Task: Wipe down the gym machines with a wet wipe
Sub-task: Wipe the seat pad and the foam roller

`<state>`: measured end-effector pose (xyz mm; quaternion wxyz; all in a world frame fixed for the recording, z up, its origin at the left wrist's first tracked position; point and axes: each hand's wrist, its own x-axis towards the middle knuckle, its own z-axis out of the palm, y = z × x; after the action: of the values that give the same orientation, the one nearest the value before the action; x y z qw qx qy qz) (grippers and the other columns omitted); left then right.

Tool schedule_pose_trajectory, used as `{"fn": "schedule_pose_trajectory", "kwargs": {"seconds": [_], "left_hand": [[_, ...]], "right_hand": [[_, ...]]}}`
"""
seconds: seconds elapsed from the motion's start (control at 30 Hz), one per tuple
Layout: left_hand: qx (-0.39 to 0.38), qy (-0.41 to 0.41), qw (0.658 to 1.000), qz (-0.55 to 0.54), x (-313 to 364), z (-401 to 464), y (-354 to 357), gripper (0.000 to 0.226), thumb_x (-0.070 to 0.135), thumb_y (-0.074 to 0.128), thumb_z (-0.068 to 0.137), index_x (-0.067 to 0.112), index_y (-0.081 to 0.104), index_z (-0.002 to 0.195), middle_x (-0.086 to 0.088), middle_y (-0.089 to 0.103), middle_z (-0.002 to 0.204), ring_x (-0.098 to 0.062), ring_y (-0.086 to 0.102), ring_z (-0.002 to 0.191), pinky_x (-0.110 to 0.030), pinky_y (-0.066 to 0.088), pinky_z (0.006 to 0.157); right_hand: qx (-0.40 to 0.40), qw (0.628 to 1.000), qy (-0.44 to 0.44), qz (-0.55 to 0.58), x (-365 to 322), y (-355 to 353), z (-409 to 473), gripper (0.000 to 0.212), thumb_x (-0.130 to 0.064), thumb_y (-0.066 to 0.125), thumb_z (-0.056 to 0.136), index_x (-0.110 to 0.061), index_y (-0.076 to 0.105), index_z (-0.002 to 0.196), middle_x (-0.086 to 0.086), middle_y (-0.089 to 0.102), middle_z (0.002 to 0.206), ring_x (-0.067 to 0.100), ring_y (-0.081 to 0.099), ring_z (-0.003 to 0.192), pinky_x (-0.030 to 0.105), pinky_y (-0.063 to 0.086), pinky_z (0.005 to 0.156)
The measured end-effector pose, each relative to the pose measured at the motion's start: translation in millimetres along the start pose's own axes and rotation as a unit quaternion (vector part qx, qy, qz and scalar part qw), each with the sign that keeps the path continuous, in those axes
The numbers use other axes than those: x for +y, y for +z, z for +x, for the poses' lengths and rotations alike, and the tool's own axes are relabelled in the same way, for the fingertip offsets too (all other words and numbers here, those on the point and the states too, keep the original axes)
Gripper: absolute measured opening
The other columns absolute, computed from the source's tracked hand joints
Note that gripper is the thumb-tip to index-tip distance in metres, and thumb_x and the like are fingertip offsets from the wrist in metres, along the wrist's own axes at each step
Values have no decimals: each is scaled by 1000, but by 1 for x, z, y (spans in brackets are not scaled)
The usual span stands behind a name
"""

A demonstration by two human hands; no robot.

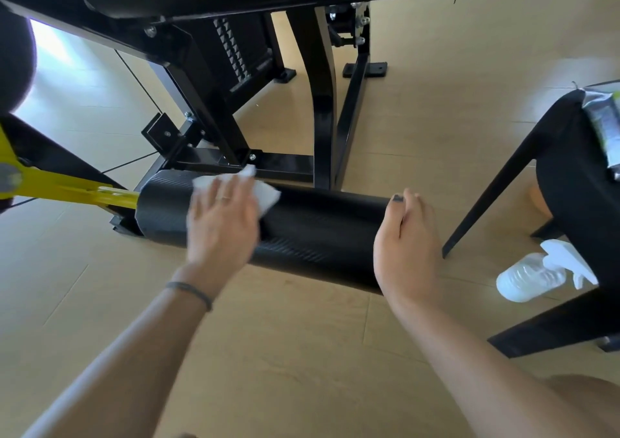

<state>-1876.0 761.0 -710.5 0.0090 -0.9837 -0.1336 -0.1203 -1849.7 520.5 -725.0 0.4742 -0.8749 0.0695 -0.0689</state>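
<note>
Wiping black roller pad [318, 229] now. Left hand [221, 223] fingers flat, pressing white wipe [265, 192] under fingertips. Right hand [407, 253] fingers straight, steadying pad end. Next, probably: slide wipe toward right fingers.

A black roller pad [302, 233] with a fine carbon-fibre weave pattern. A plain white wet wipe [265, 191] lies on it under the left hand [221, 223], whose wrist wears a dark thin band [189, 291]. The right hand [407, 249] shows a dark grey painted thumbnail. The machine frame [322, 102] is glossy black; its lever arm [67, 186] is bright yellow. The floor [285, 353] is pale beige wood-look planks. A translucent white spray bottle [536, 275] sits beside a black stool [570, 169], which carries a silver-grey packet [604, 125].
</note>
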Motion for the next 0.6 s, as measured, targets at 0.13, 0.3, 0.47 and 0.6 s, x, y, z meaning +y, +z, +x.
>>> {"fn": "schedule_pose_trajectory", "kwargs": {"seconds": [0.13,0.3,0.47,0.6], "left_hand": [[-3,215,976,-38,124,-44,4,56,35,32,100,26,32,155,8,43,149,-22,38,139,-43,25,118],[8,207,976,-68,49,-16,8,47,28,29,105,27,41,151,5,45,152,-20,42,138,-42,29,118],[23,-85,995,-54,-102,13,18,56,30,18,101,13,44,147,-12,43,152,-34,34,142,-50,24,120],[67,-91,992,-64,-29,8,13,51,28,19,104,28,37,152,0,44,151,-28,35,141,-51,21,119]], "right_hand": [[20,999,17,46,0,4,2,42,-30,27,107,-7,58,126,5,57,124,21,48,120,28,32,88],[18,998,22,61,3,4,3,45,-31,28,108,-5,56,133,5,57,132,19,46,126,24,29,91],[15,1000,-8,5,6,4,1,51,-33,27,109,-11,46,150,4,49,150,17,44,135,16,26,96],[25,1000,-1,11,5,5,2,50,-32,28,109,-12,48,150,2,49,149,15,44,136,16,25,96]]}}
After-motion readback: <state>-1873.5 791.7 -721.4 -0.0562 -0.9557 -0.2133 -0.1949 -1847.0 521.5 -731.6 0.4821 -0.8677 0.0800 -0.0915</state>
